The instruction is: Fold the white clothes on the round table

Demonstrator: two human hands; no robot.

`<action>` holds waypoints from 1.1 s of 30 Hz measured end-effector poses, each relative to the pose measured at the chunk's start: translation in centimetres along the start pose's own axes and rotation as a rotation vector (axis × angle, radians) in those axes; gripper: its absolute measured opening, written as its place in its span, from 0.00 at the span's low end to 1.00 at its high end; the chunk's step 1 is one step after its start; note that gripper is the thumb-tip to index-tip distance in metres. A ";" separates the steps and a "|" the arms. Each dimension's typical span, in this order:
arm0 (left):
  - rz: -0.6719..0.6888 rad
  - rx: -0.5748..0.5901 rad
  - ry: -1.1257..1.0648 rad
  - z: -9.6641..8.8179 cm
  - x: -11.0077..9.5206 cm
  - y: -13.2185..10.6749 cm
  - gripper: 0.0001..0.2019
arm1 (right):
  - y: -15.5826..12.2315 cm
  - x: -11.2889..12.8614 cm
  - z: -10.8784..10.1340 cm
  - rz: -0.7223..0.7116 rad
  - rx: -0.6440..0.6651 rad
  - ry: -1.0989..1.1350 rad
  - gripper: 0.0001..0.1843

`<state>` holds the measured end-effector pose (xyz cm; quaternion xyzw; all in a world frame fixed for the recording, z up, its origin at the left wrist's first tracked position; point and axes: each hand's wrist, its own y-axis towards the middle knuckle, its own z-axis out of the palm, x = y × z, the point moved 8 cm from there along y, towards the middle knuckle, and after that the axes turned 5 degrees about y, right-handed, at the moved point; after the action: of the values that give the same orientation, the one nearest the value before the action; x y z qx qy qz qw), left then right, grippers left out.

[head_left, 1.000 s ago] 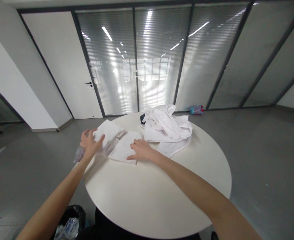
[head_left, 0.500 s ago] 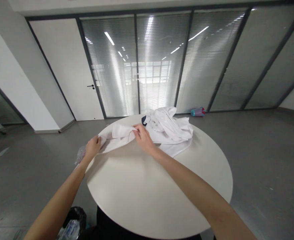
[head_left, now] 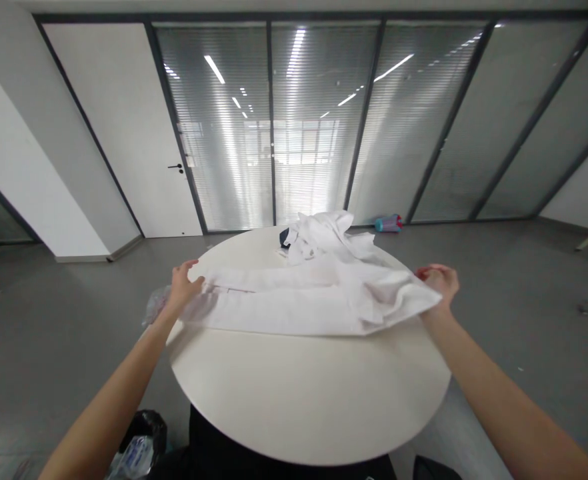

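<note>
A long white garment (head_left: 279, 310) stretches across the round white table (head_left: 304, 393), flat on the left and wrinkled and lifted at its right end. My left hand (head_left: 185, 288) is at the garment's left end, thumb and fingers spread apart. At the right edge of the table my right hand (head_left: 440, 283) is closed on the garment's raised right end; its fingertips are partly hidden. Just behind lies a heap of crumpled white cloth (head_left: 324, 233), which meets the garment. A small dark piece (head_left: 284, 239) shows at the heap's left side.
Clear plastic wrapping (head_left: 157, 303) shows at the table's left edge. A bin with a black liner (head_left: 147, 430) stands on the floor at lower left. By the glass partition (head_left: 309, 133) lies a blue and pink object (head_left: 389, 223). A white door (head_left: 124, 133) is at the left.
My right hand has moved far to the right, pulling the white garment out lengthwise across the table. My left hand has opened its fingers at the left end.
</note>
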<state>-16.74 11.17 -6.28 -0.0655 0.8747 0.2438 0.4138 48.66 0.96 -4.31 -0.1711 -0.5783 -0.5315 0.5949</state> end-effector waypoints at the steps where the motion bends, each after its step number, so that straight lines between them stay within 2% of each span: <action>1: 0.095 0.041 0.055 0.9 -1.4 -0.2 0.21 | 0.2 0.5 -0.4 0.012 -0.081 0.031 0.09; 3: 0.254 0.281 0.101 4.1 -4.3 -1.6 0.21 | -0.4 3.1 0.8 -0.058 -0.111 0.097 0.06; 4: 0.320 0.429 0.127 6.0 -5.7 -2.9 0.22 | -1.4 5.0 2.4 -0.145 -0.029 0.104 0.06; 5: 0.386 0.555 0.169 7.6 -7.1 -4.3 0.24 | -2.9 7.0 4.6 -0.237 0.109 0.093 0.06; 7: 0.522 0.685 0.301 9.9 -9.5 -7.1 0.26 | -7.7 9.8 9.8 -0.353 0.540 0.033 0.07; 9: 0.617 0.700 0.431 11.2 -11.3 -9.0 0.22 | -14.8 10.4 14.6 -0.427 1.101 -0.115 0.10; 10: 0.646 0.691 0.481 11.4 -12.0 -9.7 0.17 | -18.2 10.0 15.9 -0.478 1.325 -0.207 0.12; 12: 0.692 0.653 0.560 11.3 -13.2 -10.6 0.08 | -22.8 8.4 17.4 -0.557 1.590 -0.440 0.17; 13: 0.718 0.620 0.588 10.9 -13.8 -11.0 0.08 | -24.0 7.4 17.8 -0.575 1.653 -0.562 0.19; 15: 0.773 0.536 0.617 9.1 -15.0 -11.8 0.10 | -24.6 6.2 18.4 -0.546 1.705 -0.746 0.20; 17: 0.783 0.501 0.605 6.6 -15.9 -12.7 0.11 | -24.4 6.3 18.3 -0.456 1.784 -0.767 0.19; 18: 0.772 0.540 0.579 5.4 -16.2 -13.3 0.09 | -24.4 6.8 18.1 -0.391 1.854 -0.716 0.19; 19: 0.757 0.638 0.536 4.5 -16.3 -14.0 0.07 | -24.5 7.5 17.7 -0.312 1.939 -0.642 0.21; 21: 0.705 0.977 0.397 3.5 -16.1 -15.9 0.03 | -24.8 8.7 16.7 -0.124 2.103 -0.506 0.26; 22: 0.668 1.154 0.315 3.3 -15.9 -16.8 0.04 | -24.9 8.8 16.3 -0.039 2.142 -0.485 0.28; 23: 0.630 1.284 0.244 3.1 -15.9 -17.5 0.07 | -24.7 8.5 16.1 0.005 2.134 -0.509 0.29; 24: 0.600 1.342 0.198 3.3 -15.8 -17.6 0.10 | -24.4 7.8 16.1 -0.004 2.084 -0.581 0.29; 25: 0.582 1.328 0.185 3.7 -15.7 -17.1 0.12 | -24.0 6.8 16.3 -0.069 2.008 -0.691 0.28; 27: 0.602 1.188 0.236 5.3 -15.4 -15.5 0.13 | -23.4 4.8 17.1 -0.308 1.834 -0.928 0.24; 30: 0.693 1.017 0.335 8.5 -14.7 -14.4 0.14 | -23.8 2.9 18.3 -0.627 1.670 -1.087 0.15; 33: 0.782 0.844 0.373 10.8 -14.1 -14.7 0.14 | -23.9 2.8 19.3 -0.708 1.596 -1.091 0.11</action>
<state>4.52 2.36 -6.94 0.3887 0.9130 -0.0057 0.1234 18.41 6.54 -6.43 0.2359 -0.9717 0.0126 0.0011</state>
